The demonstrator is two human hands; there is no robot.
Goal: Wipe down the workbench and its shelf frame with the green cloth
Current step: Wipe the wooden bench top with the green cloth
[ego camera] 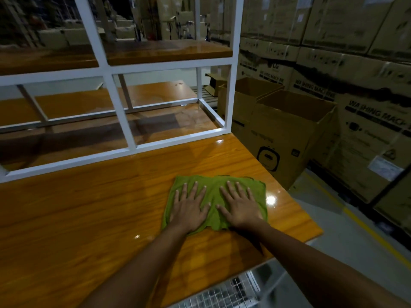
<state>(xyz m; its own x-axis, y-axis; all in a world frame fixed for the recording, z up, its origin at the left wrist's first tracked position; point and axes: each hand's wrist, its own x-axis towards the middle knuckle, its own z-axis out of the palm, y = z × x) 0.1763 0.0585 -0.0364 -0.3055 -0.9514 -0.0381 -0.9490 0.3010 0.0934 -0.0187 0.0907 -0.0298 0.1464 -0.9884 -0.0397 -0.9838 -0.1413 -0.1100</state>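
The green cloth (213, 185) lies spread flat on the glossy orange wooden workbench (89, 207), near its right end. My left hand (189, 207) presses on the cloth's left half with fingers straight and spread. My right hand (240, 205) presses on its right half the same way, the two thumbs almost touching. Behind the cloth stands the white metal shelf frame (120, 121), carrying an upper wooden shelf (169, 51).
Open cardboard boxes (287, 134) stand on the floor just right of the bench. Stacked washing-machine cartons (355, 85) form a wall further right. A wire mesh basket (226, 294) sits below the bench's near edge. The bench's right edge lies close to the cloth.
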